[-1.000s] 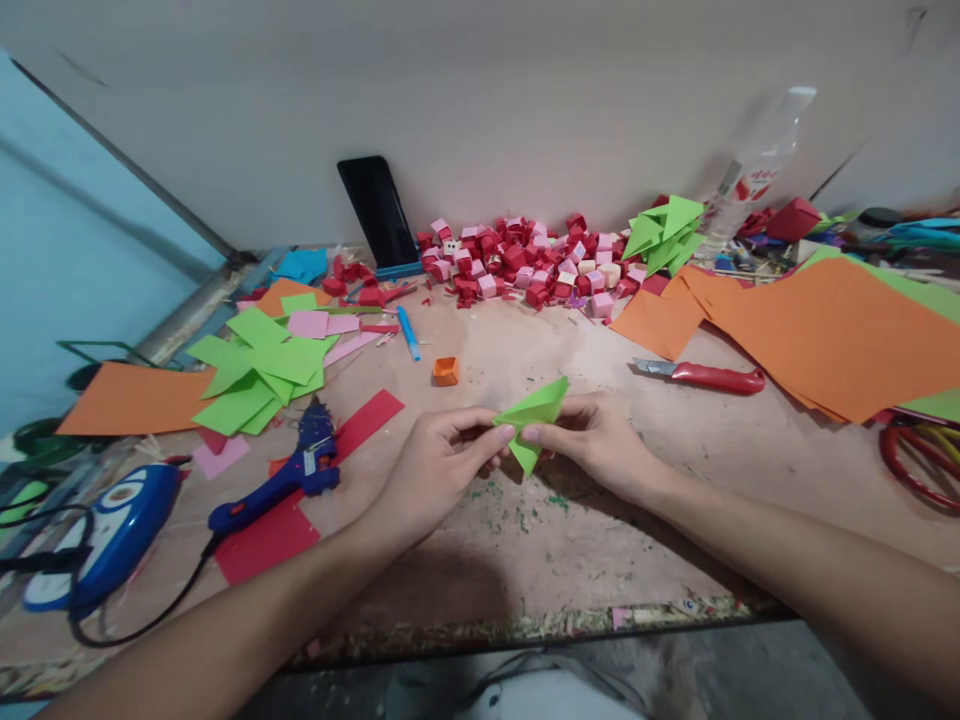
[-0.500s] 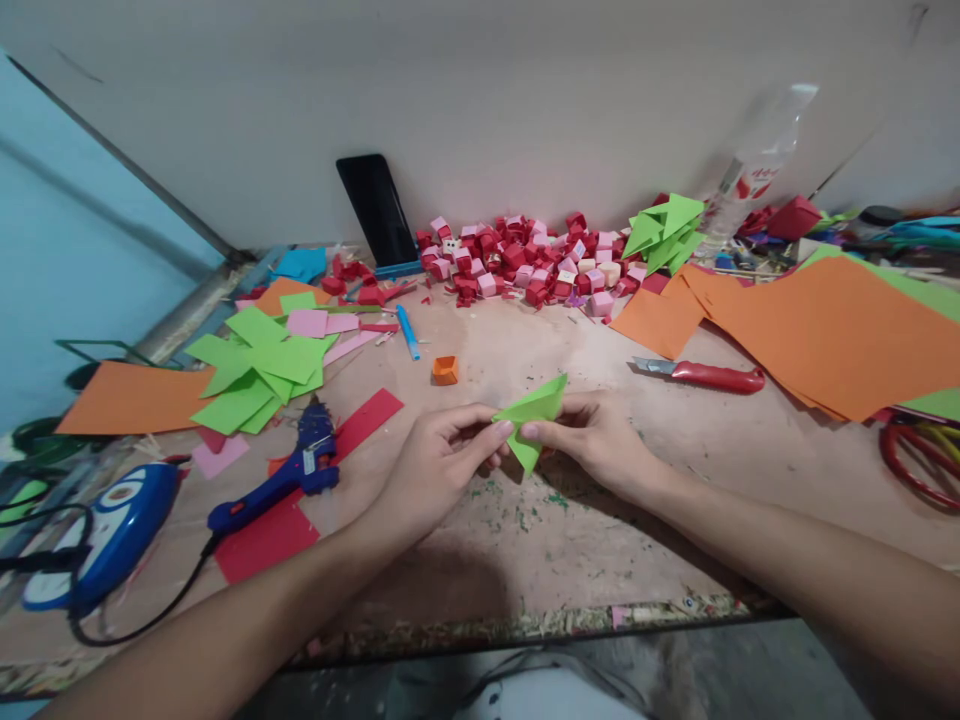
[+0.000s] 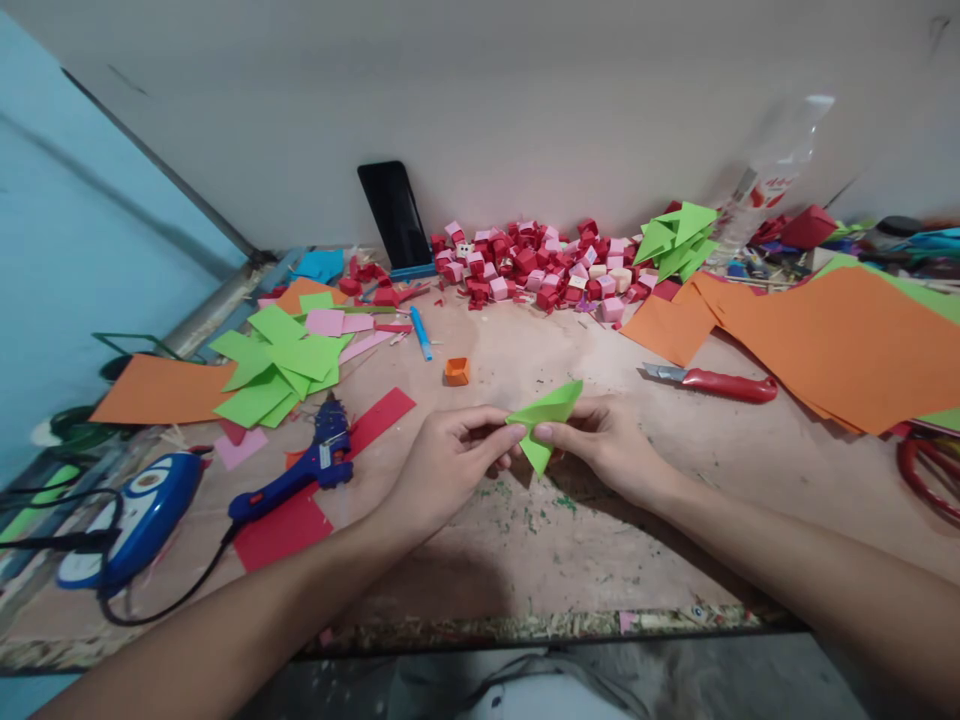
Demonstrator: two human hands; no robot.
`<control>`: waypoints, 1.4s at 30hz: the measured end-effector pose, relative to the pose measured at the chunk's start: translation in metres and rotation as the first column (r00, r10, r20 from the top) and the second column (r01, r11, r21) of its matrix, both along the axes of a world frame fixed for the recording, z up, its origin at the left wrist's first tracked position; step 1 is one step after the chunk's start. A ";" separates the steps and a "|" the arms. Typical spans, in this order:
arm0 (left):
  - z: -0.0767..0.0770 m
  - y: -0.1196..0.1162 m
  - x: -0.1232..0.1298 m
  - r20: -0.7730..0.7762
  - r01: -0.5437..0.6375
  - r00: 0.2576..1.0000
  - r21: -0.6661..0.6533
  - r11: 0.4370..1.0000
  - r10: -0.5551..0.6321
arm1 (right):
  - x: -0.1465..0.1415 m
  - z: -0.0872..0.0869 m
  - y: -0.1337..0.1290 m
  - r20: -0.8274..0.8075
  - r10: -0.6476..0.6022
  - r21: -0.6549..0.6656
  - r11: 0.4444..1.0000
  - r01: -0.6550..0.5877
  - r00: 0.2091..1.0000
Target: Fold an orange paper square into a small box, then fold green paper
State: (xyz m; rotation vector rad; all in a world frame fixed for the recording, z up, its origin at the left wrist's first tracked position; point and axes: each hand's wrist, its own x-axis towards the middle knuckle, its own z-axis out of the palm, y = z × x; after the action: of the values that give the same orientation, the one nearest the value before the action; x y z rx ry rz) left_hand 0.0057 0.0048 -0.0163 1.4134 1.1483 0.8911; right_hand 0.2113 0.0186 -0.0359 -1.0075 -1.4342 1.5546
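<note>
Between my two hands is a piece of green paper (image 3: 546,412), folded, with one point reaching up right and another down. My left hand (image 3: 466,452) pinches its left side between thumb and fingers. On the other side, my right hand (image 3: 604,442) grips it with the thumb on the front face; those fingers are mostly hidden behind the paper. A bit of orange shows behind the paper near the right thumb, too small to name. Just beyond the hands stands a small open orange paper box (image 3: 457,372) on the table (image 3: 480,580).
A blue glue gun (image 3: 300,470) with its cord lies left, near green paper pieces (image 3: 289,360). A red-handled utility knife (image 3: 720,384) lies right, before orange sheets (image 3: 847,340). Red and pink paper cubes (image 3: 532,265), a phone (image 3: 393,215) and a plastic bottle (image 3: 772,180) line the wall.
The whole view has shifted, so things sit slightly farther right. Both hands keep their hold on the green paper, with hardly any change in its shape.
</note>
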 end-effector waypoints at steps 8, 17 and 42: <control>0.001 0.000 0.000 -0.019 0.005 1.000 0.006 1.000 -0.005 | 0.001 -0.001 0.000 -0.017 0.030 0.009 1.000 -0.029 0.999; -0.001 0.002 0.000 -0.022 0.010 1.000 0.013 1.000 -0.010 | 0.001 -0.003 0.000 0.004 0.044 0.016 0.999 -0.044 0.999; -0.005 -0.001 -0.005 -0.234 0.241 0.950 0.123 0.963 -0.208 | 0.001 -0.006 -0.002 0.067 0.093 0.077 0.992 -0.098 0.993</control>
State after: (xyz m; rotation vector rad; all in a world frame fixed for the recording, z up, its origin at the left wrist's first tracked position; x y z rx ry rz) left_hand 0.0003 0.0034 -0.0211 1.7633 1.0705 0.6828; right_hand 0.2122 0.0170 -0.0422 -0.9606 -1.5968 1.5321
